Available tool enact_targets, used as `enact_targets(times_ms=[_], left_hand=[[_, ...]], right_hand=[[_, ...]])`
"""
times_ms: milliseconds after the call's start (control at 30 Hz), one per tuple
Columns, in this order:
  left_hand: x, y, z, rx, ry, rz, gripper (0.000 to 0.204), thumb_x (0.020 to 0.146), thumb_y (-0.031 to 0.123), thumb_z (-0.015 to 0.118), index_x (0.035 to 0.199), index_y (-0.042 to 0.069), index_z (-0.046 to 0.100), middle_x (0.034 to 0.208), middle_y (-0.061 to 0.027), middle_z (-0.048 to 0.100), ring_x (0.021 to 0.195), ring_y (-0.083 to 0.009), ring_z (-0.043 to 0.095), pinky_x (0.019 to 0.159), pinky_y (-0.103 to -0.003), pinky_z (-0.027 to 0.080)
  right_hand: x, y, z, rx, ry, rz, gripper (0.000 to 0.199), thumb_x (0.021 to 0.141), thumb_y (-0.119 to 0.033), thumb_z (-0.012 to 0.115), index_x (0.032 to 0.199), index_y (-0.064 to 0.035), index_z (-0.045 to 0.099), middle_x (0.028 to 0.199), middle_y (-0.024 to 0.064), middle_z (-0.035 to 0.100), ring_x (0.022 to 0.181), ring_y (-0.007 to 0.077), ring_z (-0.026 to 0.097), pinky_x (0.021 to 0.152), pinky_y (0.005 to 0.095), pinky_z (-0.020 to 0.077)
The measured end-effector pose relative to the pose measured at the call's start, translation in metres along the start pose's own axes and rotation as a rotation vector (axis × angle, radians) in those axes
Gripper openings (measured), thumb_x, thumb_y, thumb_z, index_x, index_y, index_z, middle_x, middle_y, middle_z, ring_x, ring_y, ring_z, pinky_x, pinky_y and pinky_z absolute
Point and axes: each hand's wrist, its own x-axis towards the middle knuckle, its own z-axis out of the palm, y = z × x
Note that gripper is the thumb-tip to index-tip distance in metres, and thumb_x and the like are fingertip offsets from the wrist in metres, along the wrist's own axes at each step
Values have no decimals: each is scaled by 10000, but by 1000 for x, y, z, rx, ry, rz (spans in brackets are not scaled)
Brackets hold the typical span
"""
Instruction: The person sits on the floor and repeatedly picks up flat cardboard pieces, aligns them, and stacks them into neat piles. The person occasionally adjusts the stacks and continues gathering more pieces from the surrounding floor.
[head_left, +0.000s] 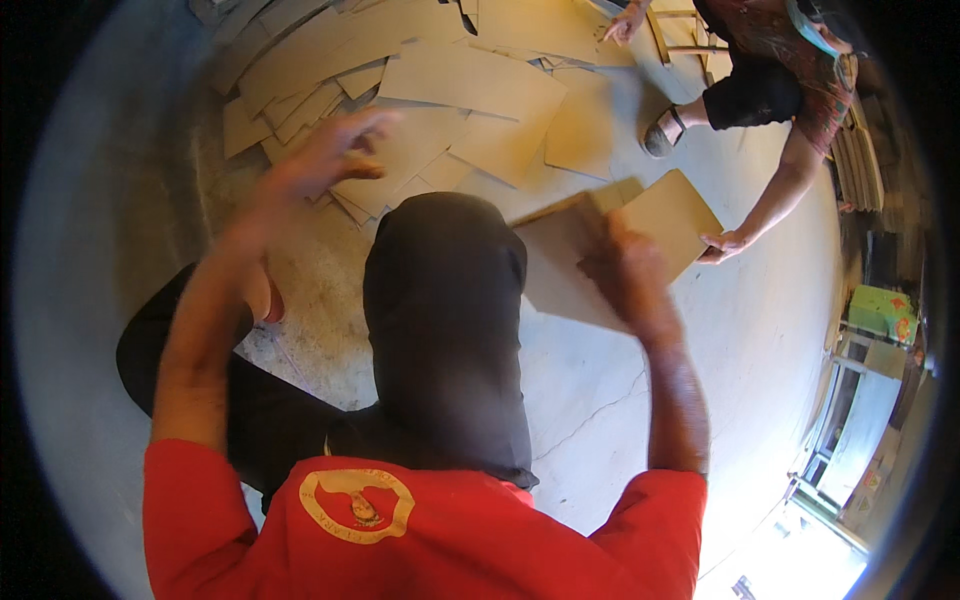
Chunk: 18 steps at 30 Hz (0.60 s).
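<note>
My left hand is raised over scattered flat cardboard pieces, its fingers apart and blurred, holding nothing. To the right of my bent knee, my right hand grips a brown cardboard sheet, which tilts above the floor. Motion smears these fingers, and some of them are hidden. Right beside it is a lighter cardboard piece with rounded corners. A co-worker's hand holds that piece by its right edge. Whether the two pieces touch, I cannot tell.
The co-worker crouches at the far right, one sandalled foot on the concrete floor. A wooden frame stands behind. Stacked boards, a green item and a pale rack line the right side.
</note>
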Motion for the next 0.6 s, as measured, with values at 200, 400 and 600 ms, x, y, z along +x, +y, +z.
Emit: enact_targets(times_ms=[200,400,600], left_hand=[[-54,-38,-29,46,73,-212,552,745,-23,698,1255,59,505,1072,-91,562,953,-204,573,847,-323,509],[-65,-49,-6,-140,172,-190,475,772,23,689,1218,7,526,1027,-97,593,946,-176,583,830,-296,497],[-43,22,8,-231,413,28,464,786,61,678,1220,8,525,1018,-111,612,904,-164,598,803,-292,503]], right_hand=[[-29,15,81,110,160,29,450,616,-80,767,959,-24,480,797,251,611,809,446,588,695,474,477],[-35,9,72,182,132,90,400,652,-86,713,965,-5,479,781,244,606,791,445,585,697,497,474],[-53,37,52,381,169,133,400,651,-56,701,993,-6,499,770,213,602,772,412,589,674,462,477]])
